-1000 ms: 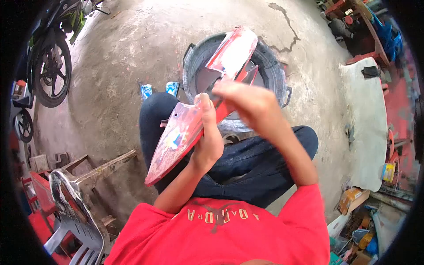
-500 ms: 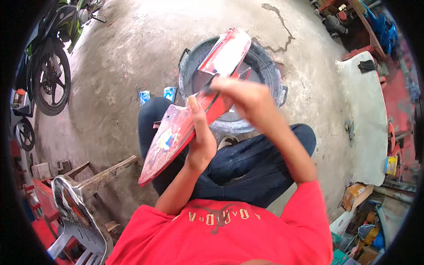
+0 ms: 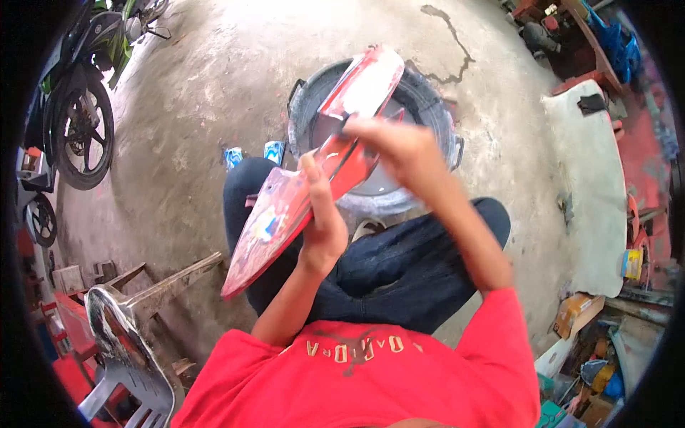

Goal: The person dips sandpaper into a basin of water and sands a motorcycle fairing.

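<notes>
A long red motorcycle fender [image 3: 267,221] lies slantwise over my knees and the basin, its paint worn to pale and white patches. My left hand [image 3: 325,232] is closed round its lower middle, with the thumb on top and the fingers hidden underneath. Over the middle of the fender, my right hand [image 3: 403,153] is smeared by motion, its fingers pinching a small dark piece like sandpaper [image 3: 344,125] against the surface. A wide dark basin [image 3: 303,114] with side handles stands on the floor beneath the far end, with greyish liquid inside.
Two blue-and-white packets [image 3: 274,151] lie beside my knee. A grey chair [image 3: 135,357] and wooden bars are at lower left, and a motorcycle wheel [image 3: 82,128] at upper left. On the right are a pale panel [image 3: 589,200], a cardboard box [image 3: 576,314] and clutter.
My right hand has shifted slightly along the fender, still blurred. The fender and my left hand have barely moved.
</notes>
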`<state>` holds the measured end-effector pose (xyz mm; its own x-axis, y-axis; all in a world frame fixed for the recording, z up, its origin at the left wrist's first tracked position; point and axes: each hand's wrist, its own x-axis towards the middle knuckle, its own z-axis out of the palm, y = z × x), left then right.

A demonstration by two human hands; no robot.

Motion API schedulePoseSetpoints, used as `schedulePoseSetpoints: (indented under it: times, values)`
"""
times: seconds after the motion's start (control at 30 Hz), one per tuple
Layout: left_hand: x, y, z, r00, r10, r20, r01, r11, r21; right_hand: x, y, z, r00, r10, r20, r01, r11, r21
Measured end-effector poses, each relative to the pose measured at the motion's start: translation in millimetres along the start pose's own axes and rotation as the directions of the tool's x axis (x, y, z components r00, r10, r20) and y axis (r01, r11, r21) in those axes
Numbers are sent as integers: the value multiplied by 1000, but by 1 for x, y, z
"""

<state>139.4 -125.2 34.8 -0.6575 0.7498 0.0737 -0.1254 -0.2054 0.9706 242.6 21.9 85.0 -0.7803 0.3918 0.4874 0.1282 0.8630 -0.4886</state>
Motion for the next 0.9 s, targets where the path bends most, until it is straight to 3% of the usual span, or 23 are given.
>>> schedulePoseSetpoints:
  times: [0.07,0.1,0.13,0.2,0.23,0.33,0.37,0.4,0.47,0.5,0.53,0.6,0.67,0.73,0.8,0.83,0.9]
  values:
    - [4,7,-2,992,-119,30,122,977,-175,-1,-33,4,987,-128,-91,135,988,74]
    - [5,6,-4,986,-164,31,166,958,-233,-1,-18,6,991,-106,-84,117,983,140]
    - [6,5,-6,978,-208,32,209,934,-291,-1,2,7,998,-28,-50,29,1000,10]
    - [5,18,7,980,-198,-14,189,955,-227,8,17,-3,980,197,29,-197,980,5]
    - [5,16,6,982,-190,-12,184,962,-204,7,12,3,999,-12,-40,8,995,-96]
    - [3,15,0,991,-128,35,131,987,-90,-3,-23,5,984,-171,-52,175,982,77]
    - [4,12,-7,976,-206,74,218,903,-369,-3,-12,5,996,-78,-38,81,992,93]
    - [5,8,-14,953,-282,112,290,735,-612,-1,10,6,999,-26,-35,26,1000,4]
    - [3,-2,-7,985,-149,82,164,963,-215,3,30,1,991,135,20,-133,988,-85]
    - [7,-2,-4,991,-111,77,120,985,-121,1,13,1,1000,-21,-20,20,997,-77]
    - [10,-1,-1,995,-72,72,74,997,-26,-1,-16,-3,1000,-27,14,26,1000,16]
    - [6,8,-4,994,-107,38,109,992,-56,-2,-31,1,992,-126,-26,129,978,166]
    - [3,-4,-18,987,-99,123,148,853,-501,0,7,2,1000,18,7,-18,1000,-21]
    - [8,-3,-9,988,-129,83,147,952,-268,9,17,-7,981,179,69,-174,982,-75]
    - [11,-1,-6,991,-91,96,93,996,-13,1,-20,-3,998,-64,-22,65,998,22]
    - [9,3,-5,993,-98,69,100,995,-27,0,-36,1,988,-135,-69,142,984,107]
    - [3,10,-1,986,-168,-18,164,979,-119,1,-11,0,1000,-12,21,12,1000,18]
